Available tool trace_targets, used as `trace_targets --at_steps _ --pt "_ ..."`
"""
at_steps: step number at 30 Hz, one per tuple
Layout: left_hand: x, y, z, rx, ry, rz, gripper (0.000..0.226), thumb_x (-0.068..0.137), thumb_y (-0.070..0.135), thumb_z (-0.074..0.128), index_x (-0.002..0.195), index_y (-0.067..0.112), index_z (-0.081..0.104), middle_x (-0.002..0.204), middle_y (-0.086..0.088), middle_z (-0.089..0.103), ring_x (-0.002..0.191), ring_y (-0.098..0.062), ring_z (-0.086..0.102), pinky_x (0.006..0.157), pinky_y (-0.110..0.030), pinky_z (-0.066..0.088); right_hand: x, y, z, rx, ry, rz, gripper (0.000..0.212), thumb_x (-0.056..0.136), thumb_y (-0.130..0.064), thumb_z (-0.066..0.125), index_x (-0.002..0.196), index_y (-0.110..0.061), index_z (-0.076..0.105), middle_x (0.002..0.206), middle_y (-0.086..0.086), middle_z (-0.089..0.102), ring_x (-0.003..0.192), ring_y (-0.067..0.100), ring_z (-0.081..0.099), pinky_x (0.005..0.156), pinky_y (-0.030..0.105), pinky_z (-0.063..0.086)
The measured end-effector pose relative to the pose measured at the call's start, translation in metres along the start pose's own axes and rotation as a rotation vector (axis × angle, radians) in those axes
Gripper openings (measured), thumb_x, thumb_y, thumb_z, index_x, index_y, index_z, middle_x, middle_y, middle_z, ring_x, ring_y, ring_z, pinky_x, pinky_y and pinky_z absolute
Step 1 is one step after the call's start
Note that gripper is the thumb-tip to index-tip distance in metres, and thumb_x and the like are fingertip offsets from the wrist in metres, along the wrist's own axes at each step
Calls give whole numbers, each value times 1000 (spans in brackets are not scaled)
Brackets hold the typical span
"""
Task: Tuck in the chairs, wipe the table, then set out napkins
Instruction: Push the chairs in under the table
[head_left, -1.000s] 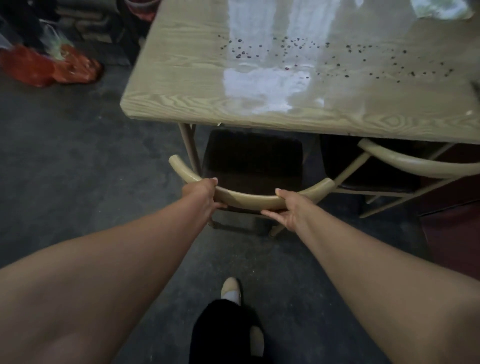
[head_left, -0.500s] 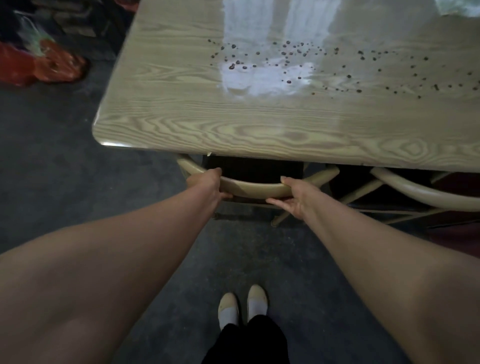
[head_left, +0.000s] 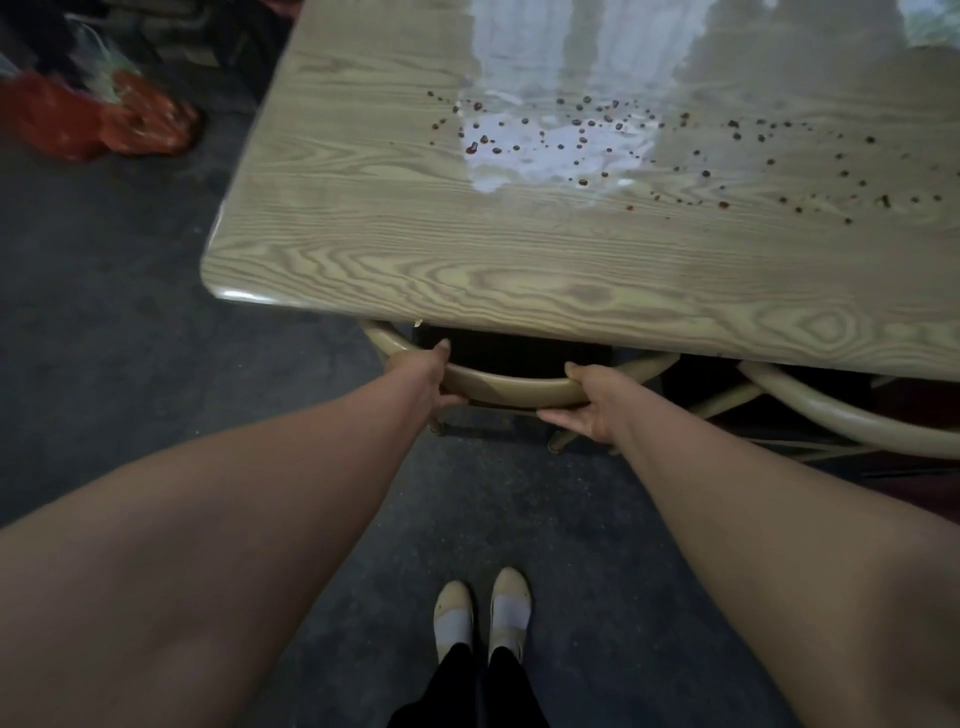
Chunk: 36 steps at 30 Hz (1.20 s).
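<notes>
Dark grey concrete flooring is filling the lower and left parts of the view, as a person looks down from standing height. A pale wood-grain table is stretching across the upper half, its near edge running left to right.

Directly below that edge, a chair with a curved tan back rail is sitting with its dark seat almost wholly under the tabletop. A second chair of the same kind is standing just beside it on the right, also pushed in.

Two bare arms are reaching forward. The left hand is curling over the left part of the rail, and the right hand is clasping it a little further along, thumb on top and fingers underneath. Both are gripping the rail, set apart on it.

The chair is lying straight ahead of the hands, between the person and the table. Its rail is running crosswise, parallel to the table edge, and its seat is pointing away, under the table. Both hands are about equally near, so any remaining push is likely going straight forward, with little travel left.

A crumpled red bag is lying on the floor at far left. Beige shoes are standing side by side below. Small dark spots are dotting the tabletop, waiting to be wiped. No napkins are showing.
</notes>
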<state>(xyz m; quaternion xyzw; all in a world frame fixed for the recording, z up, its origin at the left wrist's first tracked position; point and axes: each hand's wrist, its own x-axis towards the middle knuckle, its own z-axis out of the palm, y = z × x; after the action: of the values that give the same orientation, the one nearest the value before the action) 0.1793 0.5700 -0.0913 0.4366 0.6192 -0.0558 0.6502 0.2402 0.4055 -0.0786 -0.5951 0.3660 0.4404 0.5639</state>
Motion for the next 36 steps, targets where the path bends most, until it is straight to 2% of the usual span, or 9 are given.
trace_targets --at_steps 4,8,11,14,17,20,26,32,36 --pt "-26 12 -8 80 -29 -12 43 94 16 58 132 2 44 136 -20 48 122 -39 52 73 -52 54 -22 -1 7 -168 17 13 49 98 -23 53 142 -7 37 141 25 44 116 38 58 66 39 58" --pt "-58 26 -30 113 -68 -6 42 97 12 52 136 0 43 139 -21 49 126 -36 51 91 -51 50 -57 -6 18 -253 18 30 55 97 -23 55 143 -2 34 144 24 42 120 35 56 89 43 54" --pt "-73 35 -44 107 -85 38 39 96 10 53 133 1 47 132 -18 54 113 -33 60 85 -45 52 -76 -10 29 -302 22 -22 54 94 -22 60 141 -5 38 142 21 44 117 35 57 83 43 55" --pt "-88 50 -68 113 -64 130 32 95 10 55 125 -1 52 107 -14 58 80 -21 62 76 -39 55 -101 -16 54 -377 -28 -102 48 95 -21 59 137 -7 42 139 18 47 117 33 58 88 43 54" --pt "-99 68 -96 133 -79 174 6 95 7 52 96 6 57 92 -9 58 68 -15 58 68 -31 53 -120 -19 85 -466 -79 -148 43 96 -20 56 135 -7 45 135 14 53 114 29 60 85 39 54" --pt "-103 85 -129 226 -104 252 21 92 -3 49 77 10 53 77 -7 58 63 -16 57 57 -26 47 -134 -16 117 -523 -125 -172 39 97 -19 53 132 -5 49 126 14 60 111 27 63 82 37 54" --pt "-83 124 -202 459 -120 403 25 89 -3 51 74 16 57 80 -9 61 54 -10 56 51 -20 43 -144 -4 197 -606 -156 -194 32 98 -22 50 126 -7 54 100 9 62 70 15 59 65 29 49" --pt "-50 190 -267 588 -144 486 15 88 -2 56 86 11 64 96 -16 69 66 -16 60 54 -21 43 -135 -3 286 -534 -133 -210 14 97 -24 52 106 -14 53 94 5 64 81 17 62 62 27 46" --pt "-23 230 -288 642 -164 515 18 87 0 57 78 15 61 98 -16 70 66 -15 61 55 -21 46 -126 -9 335 -491 -125 -218 14 96 -24 55 104 -14 54 80 -1 61 67 12 58 63 27 45"
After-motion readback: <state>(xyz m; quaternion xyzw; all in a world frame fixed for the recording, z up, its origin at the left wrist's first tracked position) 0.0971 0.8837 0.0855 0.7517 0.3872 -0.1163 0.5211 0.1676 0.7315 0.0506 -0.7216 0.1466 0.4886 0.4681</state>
